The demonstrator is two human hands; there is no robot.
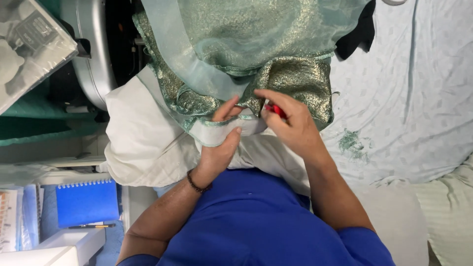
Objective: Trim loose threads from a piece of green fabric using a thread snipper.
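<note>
- The glittery sea-green garment with gold shimmer (295,79) lies bunched over a white cloth (143,143), its pale lining edge folded outward.
- The left hand (219,148) has its fingers pinching that folded edge.
- The right hand (290,123) has its fingers clenched around a small red tool (277,111) at the seam.
- A blue spiral notebook (86,202) lies well apart.

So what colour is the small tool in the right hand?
Red; the tool peeks out between the right hand's fingers in the head view.
</note>
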